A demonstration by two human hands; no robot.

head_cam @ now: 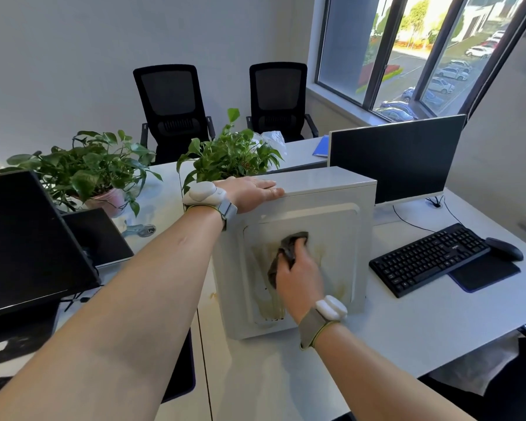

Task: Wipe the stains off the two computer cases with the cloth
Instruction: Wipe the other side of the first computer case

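The right hand [299,270] grips a bunched dark grey cloth [287,253] and presses it against the near side panel of an upright white metal computer case [325,226], which stands on the pale grey table [407,326] in front of a dark flat monitor [395,159]. The left hand [254,192], fingers straight and relaxed, lies flat on the case's top near edge, steadying it. Yellowish-brown stains [271,305] streak the recessed panel below and left of the cloth, with fainter marks [340,288] low on the right. To do this step well, the wiping likely needs firm, overlapping strokes worked down toward those lower streaks, the left hand bracing so the case does not slide or tip, and the cloth turned to a clean face as it soils. A black keyboard [428,258] and black mouse [504,249] lie just right of the case; two leafy green potted plants [231,156] stand behind it. A second case cannot be made out with any certainty.
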